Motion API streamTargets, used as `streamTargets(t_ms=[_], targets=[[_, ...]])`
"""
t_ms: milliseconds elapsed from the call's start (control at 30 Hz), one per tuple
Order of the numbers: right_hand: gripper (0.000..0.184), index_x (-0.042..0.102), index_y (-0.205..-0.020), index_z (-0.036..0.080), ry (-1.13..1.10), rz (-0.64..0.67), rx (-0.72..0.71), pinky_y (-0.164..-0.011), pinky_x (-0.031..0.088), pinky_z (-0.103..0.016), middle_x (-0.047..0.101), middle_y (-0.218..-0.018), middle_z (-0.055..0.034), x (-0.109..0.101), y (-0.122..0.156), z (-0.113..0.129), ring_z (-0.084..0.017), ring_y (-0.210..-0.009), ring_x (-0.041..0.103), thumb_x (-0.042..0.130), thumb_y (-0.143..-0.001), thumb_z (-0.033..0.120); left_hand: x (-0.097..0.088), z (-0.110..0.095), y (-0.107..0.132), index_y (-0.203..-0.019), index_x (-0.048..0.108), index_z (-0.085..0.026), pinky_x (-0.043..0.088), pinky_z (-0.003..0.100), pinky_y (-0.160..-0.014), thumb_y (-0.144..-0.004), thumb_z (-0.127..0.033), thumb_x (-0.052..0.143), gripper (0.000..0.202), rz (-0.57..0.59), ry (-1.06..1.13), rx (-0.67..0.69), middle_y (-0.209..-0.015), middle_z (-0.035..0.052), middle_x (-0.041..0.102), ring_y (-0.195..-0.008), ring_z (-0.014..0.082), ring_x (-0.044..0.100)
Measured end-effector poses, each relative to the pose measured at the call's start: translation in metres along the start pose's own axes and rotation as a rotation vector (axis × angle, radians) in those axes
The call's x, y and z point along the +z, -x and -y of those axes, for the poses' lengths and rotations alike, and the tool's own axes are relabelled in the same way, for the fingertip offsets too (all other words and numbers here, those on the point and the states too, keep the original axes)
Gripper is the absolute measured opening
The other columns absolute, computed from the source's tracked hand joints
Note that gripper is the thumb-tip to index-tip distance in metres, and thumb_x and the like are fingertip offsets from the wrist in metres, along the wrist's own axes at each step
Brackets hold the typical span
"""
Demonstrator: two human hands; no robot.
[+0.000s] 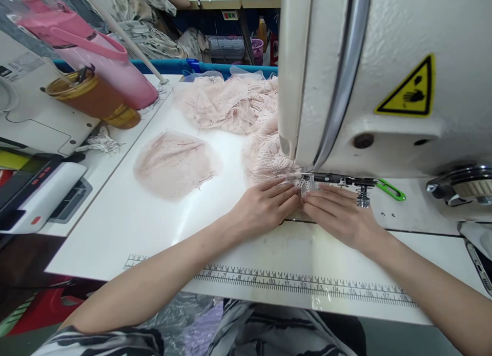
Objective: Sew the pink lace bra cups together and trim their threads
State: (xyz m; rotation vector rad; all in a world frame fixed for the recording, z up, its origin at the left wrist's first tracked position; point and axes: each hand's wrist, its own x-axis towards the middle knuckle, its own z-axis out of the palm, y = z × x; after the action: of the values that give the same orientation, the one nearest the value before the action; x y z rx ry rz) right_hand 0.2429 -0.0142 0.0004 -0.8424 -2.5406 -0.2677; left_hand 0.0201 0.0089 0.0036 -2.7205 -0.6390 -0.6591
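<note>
The lace (265,156) lies on the desk (126,225), its edge under the sewing machine (384,79). Left hand (269,203) and right hand (342,212) press there, fingers together; whether either grip pinches, I cannot tell. Something dark pokes from the amber cup (102,102), beside the pink bottle (111,64).

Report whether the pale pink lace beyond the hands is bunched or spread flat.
Bunched: the lace lies in overlapping folds and creases.
</note>
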Motion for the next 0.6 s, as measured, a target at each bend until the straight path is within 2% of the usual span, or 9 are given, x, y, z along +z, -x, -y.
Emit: streamTargets(t_ms=[100, 333, 467, 600], targets=[[0.022, 0.067, -0.098, 0.019, 0.028, -0.002, -0.024, -0.085, 0.055, -0.029, 0.072, -0.096, -0.0016, 0.003, -0.001, 0.0, -0.013, -0.093, 0.064, 0.05, -0.092, 0.006, -0.001, 0.001, -0.001, -0.095, 0.067, -0.011, 0.052, 0.035, -0.102, -0.095, -0.017, 0.05, 0.019, 0.012, 0.014, -0.016, -0.109, 0.0077, 0.073, -0.105, 0.0176, 0.068], [0.023, 0.068, -0.099, 0.021, -0.032, 0.021, 0.018, -0.091, 0.054, -0.029, 0.072, -0.103, -0.0013, 0.013, 0.001, -0.003, -0.013, -0.101, 0.064, 0.053, -0.09, 0.006, 0.0, 0.002, -0.002, -0.09, 0.066, -0.011, 0.052, 0.034, -0.102, -0.096, -0.017, 0.049, 0.019, 0.001, 0.018, -0.051, -0.107, 0.0091, 0.073, -0.103, 0.0179, 0.069], [0.025, 0.066, -0.101, 0.026, -0.043, 0.038, 0.052, -0.097, 0.053, -0.033, 0.071, -0.105, 0.0014, 0.012, 0.001, -0.005, -0.014, -0.103, 0.065, 0.051, -0.092, 0.009, 0.002, 0.002, -0.002, -0.092, 0.066, -0.009, 0.052, 0.035, -0.102, -0.097, -0.015, 0.045, 0.023, 0.017, 0.01, -0.062, -0.11, 0.0108, 0.072, -0.105, 0.019, 0.068], [0.027, 0.066, -0.104, 0.029, -0.108, 0.054, 0.096, -0.095, 0.055, -0.035, 0.071, -0.105, 0.001, 0.012, 0.0, -0.007, -0.016, -0.105, 0.065, 0.049, -0.093, 0.011, 0.003, 0.002, 0.0, -0.098, 0.067, -0.008, 0.051, 0.037, -0.103, -0.098, -0.014, 0.04, 0.027, 0.045, 0.015, -0.082, -0.115, 0.0128, 0.07, -0.109, 0.0202, 0.066]])
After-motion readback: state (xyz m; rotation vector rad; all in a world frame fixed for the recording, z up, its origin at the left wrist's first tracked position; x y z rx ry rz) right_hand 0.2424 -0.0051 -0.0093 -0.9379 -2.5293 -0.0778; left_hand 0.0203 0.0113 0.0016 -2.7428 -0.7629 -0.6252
